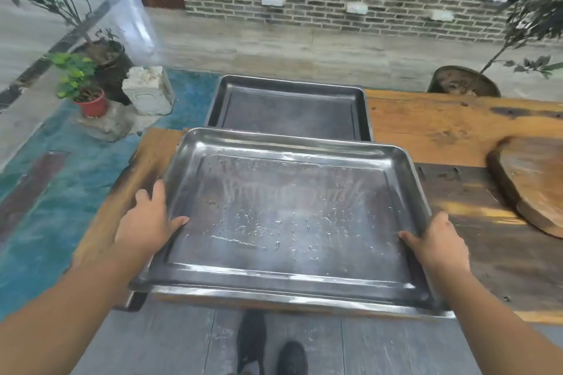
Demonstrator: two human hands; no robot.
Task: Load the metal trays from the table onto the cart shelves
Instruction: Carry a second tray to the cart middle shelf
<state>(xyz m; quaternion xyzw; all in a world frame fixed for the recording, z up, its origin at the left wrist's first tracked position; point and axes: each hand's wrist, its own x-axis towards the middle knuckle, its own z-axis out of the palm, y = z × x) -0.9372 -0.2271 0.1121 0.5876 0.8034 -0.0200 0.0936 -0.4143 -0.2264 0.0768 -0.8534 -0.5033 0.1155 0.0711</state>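
Note:
A large shiny metal tray with water drops lies at the near edge of the wooden table, its front rim past the table's edge. My left hand grips its left rim, thumb inside the tray. My right hand grips the right rim in the same way. A second, darker metal tray lies behind it at the table's far edge. No cart is in view.
A thick round wooden slab lies on the table at the right. Potted plants and a stone block stand on the floor at the left, another pot beyond the table. My shoes show below.

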